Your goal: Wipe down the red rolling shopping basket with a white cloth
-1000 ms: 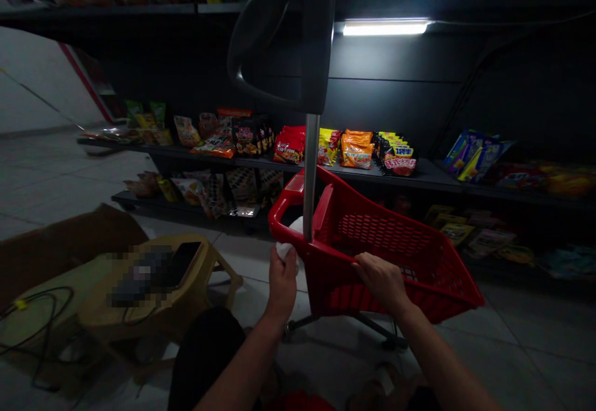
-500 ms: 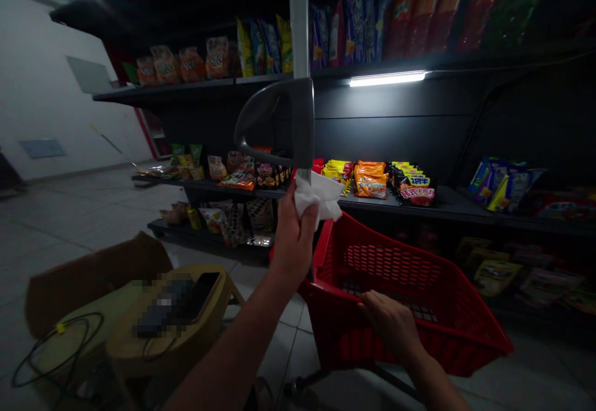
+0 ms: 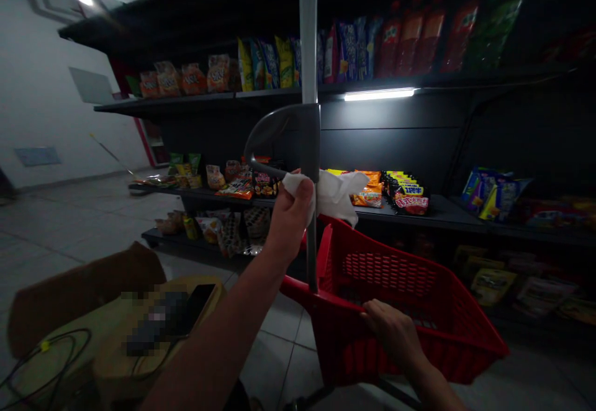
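My left hand (image 3: pixel 287 221) is closed on a white wipe (image 3: pixel 338 192), just left of a grey upright pole (image 3: pixel 311 243). Part of the wipe spreads out on the pole's right side. Above the hand, a dark grey looped handle (image 3: pixel 279 141) is fixed to the pole. The pole stands at the near corner of a red shopping cart (image 3: pixel 391 280) with perforated walls. My right hand (image 3: pixel 393 329) grips the cart's near rim, its fingers curled over the edge.
Dark shelves (image 3: pixel 447 215) with snack packets and bottles (image 3: pixel 414 38) stand ahead. A lit tube lamp (image 3: pixel 379 94) hangs under one shelf. At lower left, a yellow stool (image 3: pixel 109 367) holds a phone (image 3: pixel 198 305) and a blurred-out object, beside a chair with a black cable (image 3: pixel 69 361).
My left hand has shifted from in front of the pole to its left side, and the wipe now reaches across to the right. My right hand stays on the rim. The view has moved slightly.
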`<state>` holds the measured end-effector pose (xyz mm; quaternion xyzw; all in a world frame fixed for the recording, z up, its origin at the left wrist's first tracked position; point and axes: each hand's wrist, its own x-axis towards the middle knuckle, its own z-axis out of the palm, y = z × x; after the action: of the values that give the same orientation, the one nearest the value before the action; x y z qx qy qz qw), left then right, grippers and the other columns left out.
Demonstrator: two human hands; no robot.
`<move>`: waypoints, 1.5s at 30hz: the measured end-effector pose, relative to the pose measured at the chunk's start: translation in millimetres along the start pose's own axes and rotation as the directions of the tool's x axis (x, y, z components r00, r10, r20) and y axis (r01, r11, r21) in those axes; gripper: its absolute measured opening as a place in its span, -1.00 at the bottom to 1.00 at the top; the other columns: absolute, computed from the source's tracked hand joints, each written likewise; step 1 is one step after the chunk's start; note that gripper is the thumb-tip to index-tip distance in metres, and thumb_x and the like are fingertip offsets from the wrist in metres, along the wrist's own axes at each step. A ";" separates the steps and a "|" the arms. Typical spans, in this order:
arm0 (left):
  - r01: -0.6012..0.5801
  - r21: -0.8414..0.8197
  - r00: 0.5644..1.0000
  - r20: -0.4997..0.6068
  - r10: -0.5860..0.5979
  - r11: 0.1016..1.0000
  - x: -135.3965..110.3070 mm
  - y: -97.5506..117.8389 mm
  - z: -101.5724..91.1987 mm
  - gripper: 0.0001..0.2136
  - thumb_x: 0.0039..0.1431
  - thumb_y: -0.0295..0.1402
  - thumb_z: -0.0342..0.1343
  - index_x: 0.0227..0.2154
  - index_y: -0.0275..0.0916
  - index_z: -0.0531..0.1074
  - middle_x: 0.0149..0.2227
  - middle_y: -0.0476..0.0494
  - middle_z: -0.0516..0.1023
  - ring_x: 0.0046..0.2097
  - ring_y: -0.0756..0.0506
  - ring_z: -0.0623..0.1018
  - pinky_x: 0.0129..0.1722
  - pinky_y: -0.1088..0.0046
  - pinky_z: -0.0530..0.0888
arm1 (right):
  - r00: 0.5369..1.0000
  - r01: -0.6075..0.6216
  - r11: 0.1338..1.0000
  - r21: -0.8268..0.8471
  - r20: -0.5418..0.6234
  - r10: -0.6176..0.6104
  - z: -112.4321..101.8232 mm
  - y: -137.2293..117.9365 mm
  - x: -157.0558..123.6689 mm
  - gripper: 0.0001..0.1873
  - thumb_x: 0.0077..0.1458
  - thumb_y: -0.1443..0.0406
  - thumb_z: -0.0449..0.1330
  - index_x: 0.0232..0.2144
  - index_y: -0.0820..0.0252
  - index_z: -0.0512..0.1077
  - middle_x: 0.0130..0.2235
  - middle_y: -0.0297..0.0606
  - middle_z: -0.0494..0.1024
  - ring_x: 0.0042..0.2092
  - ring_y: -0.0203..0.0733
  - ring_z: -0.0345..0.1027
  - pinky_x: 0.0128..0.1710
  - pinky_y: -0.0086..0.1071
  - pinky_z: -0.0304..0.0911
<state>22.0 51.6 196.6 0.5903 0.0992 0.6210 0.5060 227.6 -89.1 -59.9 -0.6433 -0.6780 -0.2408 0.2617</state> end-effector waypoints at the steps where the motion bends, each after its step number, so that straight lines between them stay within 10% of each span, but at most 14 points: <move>1: -0.001 0.012 1.000 -0.015 0.002 1.000 -1.6 -2.9 2.1 -0.54 0.20 0.04 0.17 -0.01 -0.17 0.40 -0.12 -0.09 0.56 -0.15 -0.03 0.54 -0.13 0.49 0.47 | 1.000 0.008 1.000 0.004 -0.017 -0.008 0.4 -0.1 -0.3 -0.64 0.42 0.20 -0.07 -0.35 0.07 0.43 -0.40 -0.31 0.55 -0.42 -0.25 0.46 -0.41 -0.40 0.16; 9: 0.207 0.285 0.959 0.129 -0.251 0.936 -79.3 -56.2 -44.1 -0.49 0.12 0.08 0.21 -0.07 -0.25 0.46 -0.16 -0.17 0.62 -0.14 -0.14 0.57 -0.13 0.36 0.52 | 0.985 0.094 0.996 -0.011 -0.147 -0.094 0.9 13.8 0.3 -0.68 0.39 0.23 -0.07 -0.38 0.02 0.38 -0.45 -0.34 0.56 -0.49 -0.24 0.49 -0.51 -0.39 0.26; 12: 0.101 0.282 0.994 -0.058 -0.088 0.954 -60.5 -29.4 -66.9 -0.50 0.26 0.10 0.03 -0.04 -0.25 0.45 -0.19 -0.23 0.65 -0.19 -0.15 0.62 -0.12 0.27 0.55 | 0.980 0.104 0.994 -0.009 -0.171 -0.104 1.6 17.7 1.1 -0.70 0.37 0.24 -0.06 -0.36 0.00 0.41 -0.42 -0.33 0.60 -0.46 -0.21 0.53 -0.50 -0.39 0.34; 16: -0.210 0.396 0.933 -0.191 0.304 0.894 -0.9 43.1 -71.6 -0.50 0.38 0.03 -0.12 0.25 -0.09 0.23 0.10 -0.19 0.54 0.16 -0.12 0.49 0.24 0.22 0.35 | 0.979 0.084 0.996 -0.023 -0.182 -0.086 6.0 17.4 0.6 -0.69 0.34 0.25 -0.03 -0.37 -0.04 0.46 -0.37 -0.30 0.65 -0.41 -0.15 0.58 -0.48 -0.38 0.42; 18: -0.472 0.695 0.823 0.128 0.553 0.542 27.6 76.2 -59.6 -0.48 0.36 -0.09 -0.01 0.30 -0.15 0.19 0.20 -0.24 0.45 0.27 -0.19 0.37 0.32 0.15 0.24 | 0.975 0.087 0.996 -0.032 -0.201 -0.091 7.8 15.8 1.0 -0.67 0.34 0.25 -0.04 -0.36 -0.04 0.48 -0.36 -0.28 0.67 -0.39 -0.15 0.60 -0.46 -0.39 0.45; 20: -0.624 0.757 0.707 0.442 0.552 0.193 49.0 97.9 -44.6 -0.48 0.34 -0.24 0.05 0.32 -0.19 0.17 0.27 -0.27 0.36 0.31 -0.24 0.30 0.34 0.09 0.17 | 0.968 0.112 0.993 -0.045 -0.222 -0.119 8.5 13.8 1.9 -0.63 0.37 0.26 -0.08 -0.35 -0.02 0.49 -0.35 -0.28 0.68 -0.38 -0.17 0.61 -0.42 -0.43 0.47; 22: -0.656 0.751 0.673 0.532 0.514 0.082 62.4 106.2 -34.4 -0.47 0.31 -0.35 0.09 0.32 -0.18 0.20 0.26 -0.27 0.36 0.27 -0.24 0.33 0.30 0.12 0.24 | 0.961 0.138 0.988 -0.062 -0.233 -0.149 8.3 12.0 2.9 -0.60 0.40 0.25 -0.12 -0.34 0.01 0.48 -0.35 -0.29 0.68 -0.36 -0.20 0.61 -0.39 -0.46 0.48; 27: -0.515 0.665 0.816 0.185 0.548 0.541 71.8 92.6 -41.8 -0.55 0.20 -0.28 0.25 0.14 -0.16 0.39 0.03 -0.19 0.53 -0.01 -0.13 0.52 0.02 0.31 0.46 | 0.956 0.153 0.982 -0.110 -0.236 -0.176 6.7 9.4 2.4 -0.54 0.44 0.20 -0.17 -0.35 0.05 0.47 -0.36 -0.29 0.67 -0.38 -0.25 0.60 -0.43 -0.49 0.42; 32: -0.301 0.102 0.950 -0.057 0.308 0.948 64.6 72.1 -43.5 -0.56 0.09 -0.17 0.33 0.02 -0.15 0.44 -0.11 -0.07 0.59 -0.16 -0.03 0.57 -0.17 0.49 0.50 | 0.967 0.140 0.982 -0.124 -0.194 -0.162 4.5 9.3 -0.7 -0.51 0.45 0.19 -0.19 -0.34 0.05 0.48 -0.35 -0.28 0.67 -0.39 -0.27 0.59 -0.43 -0.50 0.39; 36: -0.223 -0.318 0.949 -0.285 0.131 0.922 32.5 43.0 -16.4 -0.51 0.13 -0.10 0.30 0.09 -0.02 0.34 -0.05 -0.03 0.58 -0.06 -0.01 0.59 -0.06 0.50 0.52 | 0.968 0.122 0.984 -0.127 -0.205 -0.147 6.9 11.6 -2.8 -0.52 0.45 0.16 -0.18 -0.32 0.06 0.49 -0.34 -0.30 0.67 -0.38 -0.26 0.60 -0.43 -0.49 0.40; 40: -0.092 -0.173 0.941 -0.338 0.029 0.981 -29.4 10.4 5.8 -0.50 0.25 -0.12 0.20 0.20 0.00 0.21 0.05 -0.09 0.54 0.04 -0.06 0.57 0.03 0.41 0.51 | 0.948 0.138 0.985 -0.102 -0.276 -0.161 8.0 14.1 -4.4 -0.55 0.44 0.13 -0.14 -0.30 0.07 0.49 -0.34 -0.32 0.67 -0.35 -0.25 0.61 -0.35 -0.48 0.44; 43: -0.281 0.272 0.914 -0.217 0.343 0.920 -56.3 11.4 6.9 -0.51 0.32 -0.20 0.12 0.26 -0.06 0.18 0.24 -0.21 0.37 0.26 -0.15 0.40 0.26 0.25 0.34 | 0.953 0.136 0.989 -0.057 -0.264 -0.146 6.0 13.1 -4.4 -0.57 0.44 0.14 -0.12 -0.31 0.07 0.47 -0.37 -0.34 0.65 -0.38 -0.27 0.60 -0.37 -0.50 0.41; 45: -0.525 0.500 0.808 0.037 0.589 0.689 -50.6 29.0 6.4 -0.46 0.34 -0.24 0.08 0.32 -0.07 0.11 0.37 -0.26 0.18 0.39 -0.23 0.20 0.36 0.11 0.20 | 0.958 0.134 0.991 -0.028 -0.253 -0.137 4.2 10.9 -3.9 -0.56 0.45 0.15 -0.14 -0.34 0.07 0.45 -0.41 -0.35 0.63 -0.42 -0.30 0.57 -0.40 -0.51 0.38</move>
<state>2.0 -2.8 187.3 0.6593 0.1001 0.7354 0.1205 238.4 -88.6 -65.8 -0.5605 -0.6800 -0.3421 0.3262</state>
